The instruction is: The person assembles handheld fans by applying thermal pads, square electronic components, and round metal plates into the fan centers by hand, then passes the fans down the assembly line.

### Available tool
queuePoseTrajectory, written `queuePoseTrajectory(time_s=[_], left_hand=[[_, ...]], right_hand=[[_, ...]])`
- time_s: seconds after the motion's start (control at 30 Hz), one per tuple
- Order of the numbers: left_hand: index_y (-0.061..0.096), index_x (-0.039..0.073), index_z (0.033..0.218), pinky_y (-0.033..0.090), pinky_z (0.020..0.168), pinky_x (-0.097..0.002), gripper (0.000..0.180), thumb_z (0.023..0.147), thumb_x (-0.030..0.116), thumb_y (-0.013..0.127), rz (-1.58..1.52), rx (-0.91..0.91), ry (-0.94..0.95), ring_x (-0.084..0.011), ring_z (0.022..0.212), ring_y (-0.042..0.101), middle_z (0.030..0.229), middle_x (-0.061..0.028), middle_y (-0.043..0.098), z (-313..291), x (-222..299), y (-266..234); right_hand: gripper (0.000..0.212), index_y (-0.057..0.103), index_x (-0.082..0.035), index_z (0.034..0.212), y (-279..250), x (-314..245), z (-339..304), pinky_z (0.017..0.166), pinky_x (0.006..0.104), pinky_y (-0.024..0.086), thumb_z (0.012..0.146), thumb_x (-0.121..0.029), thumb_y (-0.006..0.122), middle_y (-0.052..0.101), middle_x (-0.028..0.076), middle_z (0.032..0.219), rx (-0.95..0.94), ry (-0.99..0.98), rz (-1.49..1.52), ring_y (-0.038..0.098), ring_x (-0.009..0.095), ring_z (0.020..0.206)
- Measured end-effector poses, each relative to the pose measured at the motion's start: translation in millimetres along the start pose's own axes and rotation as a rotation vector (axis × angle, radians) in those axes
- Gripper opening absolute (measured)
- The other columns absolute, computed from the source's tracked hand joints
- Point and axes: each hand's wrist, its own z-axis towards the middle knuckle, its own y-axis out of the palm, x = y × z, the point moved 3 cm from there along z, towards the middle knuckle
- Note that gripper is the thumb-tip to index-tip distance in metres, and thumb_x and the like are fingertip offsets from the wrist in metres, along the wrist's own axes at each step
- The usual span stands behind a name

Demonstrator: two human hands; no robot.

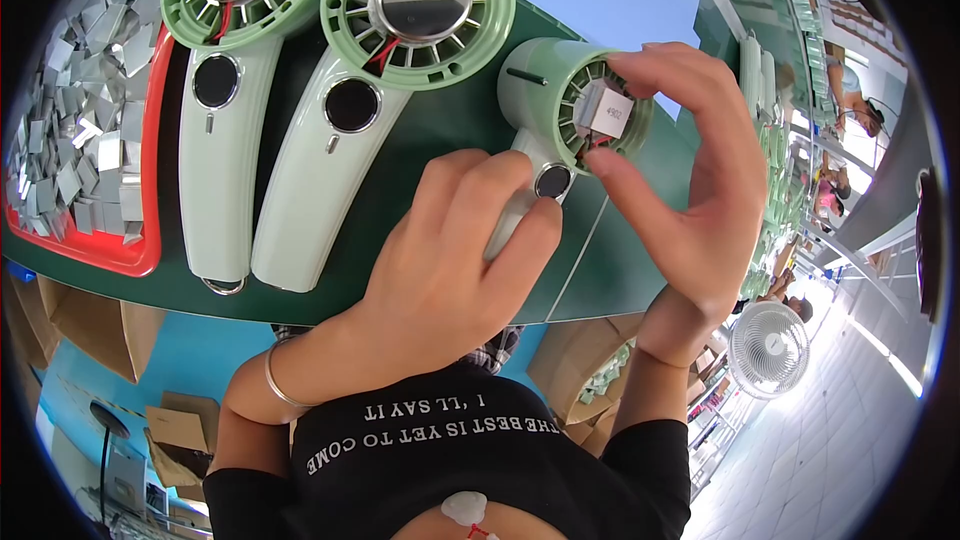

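Note:
A pale green handheld fan [550, 90] is tilted above the green table with its round, slatted face turned to the right. My left hand [460, 240] is closed around its handle, fingers just beside the round dark button [552, 180]. Curved around the fan's head is my right hand [705, 150], its thumb at the lower rim and its fingertips at the upper rim. Between that thumb and those fingers a small whitish square block [606, 112] sits at the middle of the face, with a red wire below it. The palm side of my left hand is hidden.
Two more fans, a left one [215, 170] and a right one [330, 170], lie face up with mirror-like discs. A red tray [150, 170] of many grey square pieces stands at the left. Beyond the dark green table [440, 120] are cardboard boxes [105, 330] and a white fan [768, 348].

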Motion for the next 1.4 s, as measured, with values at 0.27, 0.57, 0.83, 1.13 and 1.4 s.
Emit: queuePoseTrajectory(time_s=[0.27,0.57,0.83,1.13,1.4], left_hand=[[0.063,0.0,0.096,0.054,0.065,-0.0343,0.028,0.069,0.002,0.07,0.004,-0.025,-0.022,-0.0331,0.091,0.058,0.109,-0.0162,0.051,-2.9,-1.0,-2.2],[0.06,0.0,0.101,0.048,0.068,-0.0351,0.035,0.072,-0.004,0.079,-0.046,-0.032,-0.034,-0.0287,0.086,0.053,0.11,-0.0162,0.051,-2.3,0.0,-3.0],[0.061,0.0,0.101,0.047,0.067,-0.0357,0.035,0.071,-0.004,0.079,-0.049,-0.047,-0.042,-0.0295,0.088,0.053,0.11,-0.0161,0.051,-2.6,0.2,-4.3],[0.064,0.002,0.098,0.054,0.068,-0.0368,0.03,0.068,0.003,0.069,0.018,-0.071,-0.02,-0.0351,0.096,0.056,0.111,-0.0162,0.051,-0.5,0.9,-3.7],[0.063,0.003,0.105,0.052,0.068,-0.0416,0.032,0.075,0.005,0.076,-0.021,-0.109,-0.007,-0.0374,0.098,0.054,0.111,-0.0161,0.051,1.9,3.0,-4.2]], right_hand=[[0.044,0.066,0.0,0.107,5.9,-3.0,2.2,0.09,0.0338,0.047,0.065,0.005,0.076,0.063,0.012,0.11,-0.04,0.057,-0.028,0.059,0.025,0.1],[0.034,0.069,-0.004,0.1,2.2,-3.6,-1.5,0.095,0.0394,0.046,0.067,0.002,0.076,0.067,0.01,0.101,0.039,-0.03,-0.132,0.06,0.033,0.113],[0.028,0.073,-0.005,0.093,2.3,-8.4,2.5,0.093,0.0392,0.045,0.066,-0.003,0.081,0.068,0.006,0.093,0.054,-0.137,-0.31,0.062,0.03,0.111],[0.031,0.069,-0.004,0.097,9.9,-9.1,-0.9,0.098,0.0444,0.043,0.067,-0.003,0.078,0.066,0.007,0.099,0.095,-0.234,-0.401,0.062,0.029,0.107],[0.038,0.066,-0.003,0.105,11.5,-2.7,-6.2,0.103,0.049,0.037,0.069,-0.005,0.078,0.062,0.008,0.103,0.11,-0.218,-0.366,0.059,0.03,0.11]])
